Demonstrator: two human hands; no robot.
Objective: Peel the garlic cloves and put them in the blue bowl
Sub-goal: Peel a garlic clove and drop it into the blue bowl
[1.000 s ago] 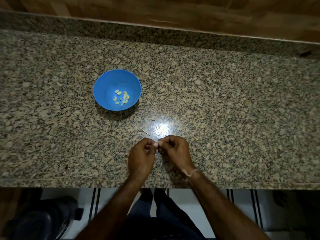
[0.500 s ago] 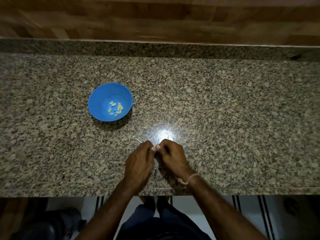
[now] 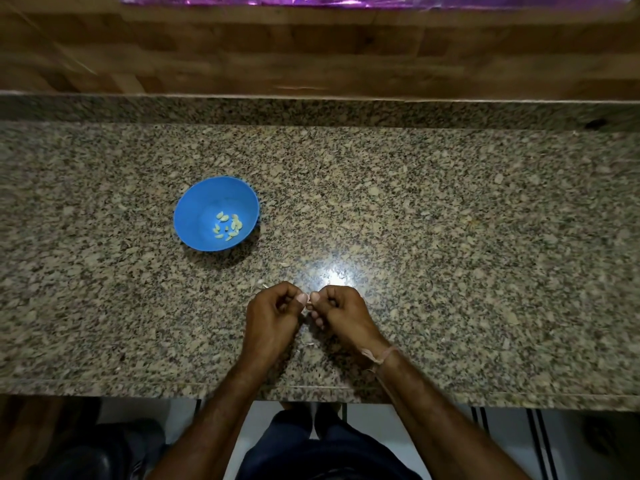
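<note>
A blue bowl [image 3: 194, 216] stands on the granite counter [image 3: 450, 258], left of centre, with several peeled garlic cloves [image 3: 228, 226] in its bottom. Near the counter's front edge my left hand [image 3: 273, 317] and my right hand [image 3: 341, 313] meet, fingers curled and thumbs touching. Between the fingertips they pinch a small garlic clove [image 3: 307, 308], mostly hidden by the fingers. The hands are about a bowl's width to the front right of the bowl.
Small bits of garlic skin [image 3: 308, 344] lie on the counter under and around the hands. A wooden wall panel [image 3: 311, 53] rises behind the counter's raised back ledge. Below the front edge are my legs and a dark object [image 3: 100, 452] on the floor.
The view has tilted up, so the bowl and hands sit lower in the frame. Both hands stay together at the same spot, working the clove between the fingertips.
</note>
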